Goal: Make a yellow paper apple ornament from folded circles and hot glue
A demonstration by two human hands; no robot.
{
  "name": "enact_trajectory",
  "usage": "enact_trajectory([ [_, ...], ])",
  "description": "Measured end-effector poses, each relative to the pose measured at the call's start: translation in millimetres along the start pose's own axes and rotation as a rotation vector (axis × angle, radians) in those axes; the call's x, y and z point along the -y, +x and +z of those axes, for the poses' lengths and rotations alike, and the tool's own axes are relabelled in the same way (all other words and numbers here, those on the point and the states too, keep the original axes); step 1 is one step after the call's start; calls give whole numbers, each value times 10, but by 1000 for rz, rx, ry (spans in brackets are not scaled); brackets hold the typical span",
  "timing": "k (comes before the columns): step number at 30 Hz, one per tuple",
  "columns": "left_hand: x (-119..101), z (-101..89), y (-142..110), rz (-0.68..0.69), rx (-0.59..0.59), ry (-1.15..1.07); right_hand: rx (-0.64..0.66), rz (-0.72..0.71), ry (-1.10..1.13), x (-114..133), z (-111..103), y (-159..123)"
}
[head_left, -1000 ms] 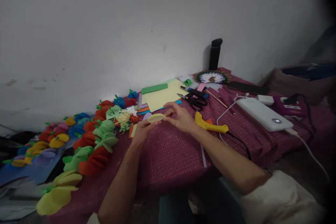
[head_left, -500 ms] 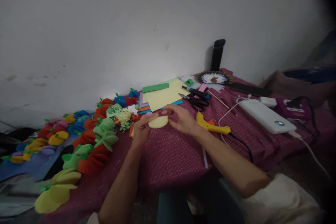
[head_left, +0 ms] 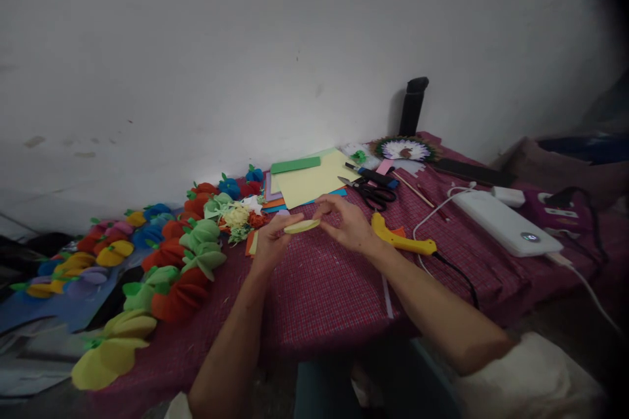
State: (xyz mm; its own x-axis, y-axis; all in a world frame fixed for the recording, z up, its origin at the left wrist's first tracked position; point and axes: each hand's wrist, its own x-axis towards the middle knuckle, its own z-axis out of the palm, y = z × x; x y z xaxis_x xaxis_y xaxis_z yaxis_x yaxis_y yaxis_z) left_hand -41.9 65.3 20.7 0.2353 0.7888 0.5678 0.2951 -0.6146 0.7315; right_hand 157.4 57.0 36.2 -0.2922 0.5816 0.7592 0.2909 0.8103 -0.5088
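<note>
Above the middle of the checked cloth, my left hand (head_left: 272, 240) pinches a pale yellow folded paper piece (head_left: 301, 227) by its left end. The piece is tilted nearly edge-on to me. My right hand (head_left: 345, 224) is at its right end, thumb and fingers curled close together against it. Behind the hands lies a stack of coloured paper, a pale yellow sheet (head_left: 314, 180) on top. Just right of my right hand rests a yellow hot glue gun (head_left: 400, 239). Black-handled scissors (head_left: 371, 195) and a utility knife (head_left: 376, 175) lie beyond it.
Paper pumpkins (head_left: 181, 294) in several colours fill the left side. Paper shreds (head_left: 240, 219) lie beside the stack. On the right are a white power bank (head_left: 506, 222), a purple socket box (head_left: 555, 213) and cables. A black cylinder (head_left: 413, 108) stands by the wall.
The yellow paper piece has tipped from showing its half-round face to nearly edge-on. Both hands stay on it. The whole view has shifted slightly.
</note>
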Motion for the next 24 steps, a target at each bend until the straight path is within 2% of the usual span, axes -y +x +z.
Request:
enact_trajectory([
  [6,16,21,10,-78,-26,-80,-17,9,1,-27,25,-8],
  [13,-86,9,15,-120,-100,-214,4,65,-2,-15,56,-4],
  [16,-88,20,10,-193,-134,-249,18,78,15,-15,70,-10],
  [24,-94,77,-4,-282,-102,-270,-8,123,133,-1,102,-19],
])
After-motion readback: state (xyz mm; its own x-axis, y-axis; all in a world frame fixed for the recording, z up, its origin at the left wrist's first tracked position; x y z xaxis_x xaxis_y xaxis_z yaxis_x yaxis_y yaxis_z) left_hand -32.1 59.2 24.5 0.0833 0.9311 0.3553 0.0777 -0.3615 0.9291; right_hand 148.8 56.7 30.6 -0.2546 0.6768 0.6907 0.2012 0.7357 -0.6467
